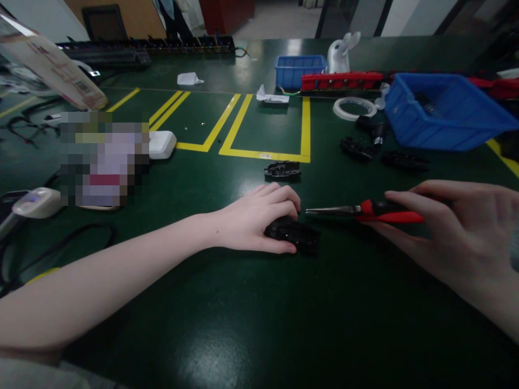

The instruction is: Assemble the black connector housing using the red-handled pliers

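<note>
Under my left hand lies a black plastic part on the green table; the thumb and fingers are closed around its left end. In my right hand are long-nose pliers with red and black handles. Their thin jaws point left, with the tips just short of my left fingers and above the black part, apart from it. Whether the jaws are fully closed is hard to make out. A second black part, similar in size, rests a little beyond my left hand.
Farther right, several black pieces lie near a roll of white tape and a large blue bin. A smaller blue bin stands behind. To the left are a blurred-out phone, a white case and dark cables.
</note>
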### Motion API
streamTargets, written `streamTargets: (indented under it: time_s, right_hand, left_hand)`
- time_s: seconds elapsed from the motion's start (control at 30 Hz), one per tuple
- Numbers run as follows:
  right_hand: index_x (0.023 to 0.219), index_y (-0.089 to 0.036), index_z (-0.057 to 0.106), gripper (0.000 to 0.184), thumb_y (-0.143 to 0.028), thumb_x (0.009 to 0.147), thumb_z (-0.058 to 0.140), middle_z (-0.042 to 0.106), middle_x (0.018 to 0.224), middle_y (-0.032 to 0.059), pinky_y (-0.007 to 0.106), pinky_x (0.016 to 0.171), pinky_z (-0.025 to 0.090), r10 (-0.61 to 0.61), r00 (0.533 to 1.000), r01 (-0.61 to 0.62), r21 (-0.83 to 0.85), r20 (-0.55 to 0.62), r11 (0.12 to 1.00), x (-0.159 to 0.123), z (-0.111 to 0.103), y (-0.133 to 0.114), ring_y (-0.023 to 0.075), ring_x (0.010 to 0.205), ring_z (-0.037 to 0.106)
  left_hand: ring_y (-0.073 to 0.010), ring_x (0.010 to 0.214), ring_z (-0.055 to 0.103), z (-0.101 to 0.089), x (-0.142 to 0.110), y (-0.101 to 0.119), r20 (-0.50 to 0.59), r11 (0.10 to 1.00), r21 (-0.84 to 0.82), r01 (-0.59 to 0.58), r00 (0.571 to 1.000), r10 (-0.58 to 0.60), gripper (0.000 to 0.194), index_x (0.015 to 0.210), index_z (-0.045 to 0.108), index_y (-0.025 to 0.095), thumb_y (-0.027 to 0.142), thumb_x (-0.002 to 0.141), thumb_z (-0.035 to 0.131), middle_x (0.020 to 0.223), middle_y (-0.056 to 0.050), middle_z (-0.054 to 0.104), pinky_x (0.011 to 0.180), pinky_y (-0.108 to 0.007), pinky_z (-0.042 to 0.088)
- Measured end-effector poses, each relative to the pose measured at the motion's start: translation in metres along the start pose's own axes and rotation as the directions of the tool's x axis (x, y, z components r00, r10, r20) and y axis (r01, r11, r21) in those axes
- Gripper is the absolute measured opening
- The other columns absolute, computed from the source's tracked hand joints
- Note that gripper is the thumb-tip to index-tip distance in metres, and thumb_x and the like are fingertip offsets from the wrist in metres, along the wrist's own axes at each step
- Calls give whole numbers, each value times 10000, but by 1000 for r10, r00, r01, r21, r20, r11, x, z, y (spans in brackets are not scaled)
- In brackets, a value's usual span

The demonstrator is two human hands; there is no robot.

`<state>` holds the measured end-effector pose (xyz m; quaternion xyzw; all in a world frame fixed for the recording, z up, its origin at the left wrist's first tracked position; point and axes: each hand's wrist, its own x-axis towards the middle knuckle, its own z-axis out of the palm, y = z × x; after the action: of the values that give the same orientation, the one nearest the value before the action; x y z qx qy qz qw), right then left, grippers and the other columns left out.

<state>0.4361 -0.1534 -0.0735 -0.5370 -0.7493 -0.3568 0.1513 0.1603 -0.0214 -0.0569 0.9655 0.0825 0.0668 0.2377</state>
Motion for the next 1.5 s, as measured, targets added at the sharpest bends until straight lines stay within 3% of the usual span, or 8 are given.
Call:
streamTargets:
  time_s: [0.23,0.4,0.57,0.73,0.97,1.17,1.3,1.5]
  right_hand:
    - [1045,-189,525,346,-312,750,658,579,933,99,414,662,380,-75,997,75,-36,1,997,0,-3,2,242,775,547]
    - [931,-176,531,199,-243,769,625,601,917,104,399,672,400,-167,985,165,76,28,983,5,0,2,221,742,565]
    - [990,-200,531,240,-348,802,554,570,1011,104,410,725,432,-28,990,-18,316,138,949,4,9,5,261,908,564]
    - [1045,-221,509,342,-369,743,569,542,1139,100,443,822,462,78,949,-230,498,307,836,5,12,8,275,1046,536]
    - [1178,-236,463,484,-297,712,577,572,1140,88,437,829,503,69,914,-309,577,400,756,5,9,9,261,1026,570]
    - [1312,-268,383,602,-434,765,572,550,1205,92,484,852,470,22,927,-225,509,374,831,2,12,9,300,1087,526]
    - [1260,-244,436,525,-473,796,527,578,1098,106,472,750,487,28,937,-202,474,348,857,3,12,8,303,984,554]
    - [1140,-199,493,505,-540,773,551,576,1017,101,399,702,525,67,952,-218,504,300,836,7,6,5,255,886,591]
  left_hand:
    - [-217,1018,476,0,1,0,-9,1000,10,4,1000,-3,433,1051,527,170,500,783,607,1125,-63,524,854,-338,382]
    - [-204,1074,466,-2,0,0,-16,999,-45,10,1000,-11,381,1134,484,150,274,791,597,1156,-76,506,920,-339,380]
    - [-199,1092,461,-2,-1,1,-55,994,-112,9,998,-15,376,1141,474,124,155,772,537,1156,-99,492,946,-334,396]
    - [-184,1068,476,0,0,1,-98,988,-154,31,994,-46,373,1178,450,126,157,808,488,1175,-110,473,923,-318,434]
    - [-201,1111,460,0,-2,1,-77,997,-80,24,997,-30,411,1184,451,123,132,773,460,1178,-110,492,967,-346,394]
    - [-267,1158,410,-4,-5,2,22,1000,-16,13,1000,-13,591,1316,342,120,234,749,463,1283,-140,429,973,-410,353]
    - [-288,1167,386,-5,-7,1,60,1000,7,11,998,-12,702,1380,247,116,277,741,487,1331,-150,379,982,-426,330]
    - [-310,1151,384,-5,-6,3,76,998,60,11,997,-15,805,1390,260,146,464,733,599,1332,-153,378,966,-427,336]
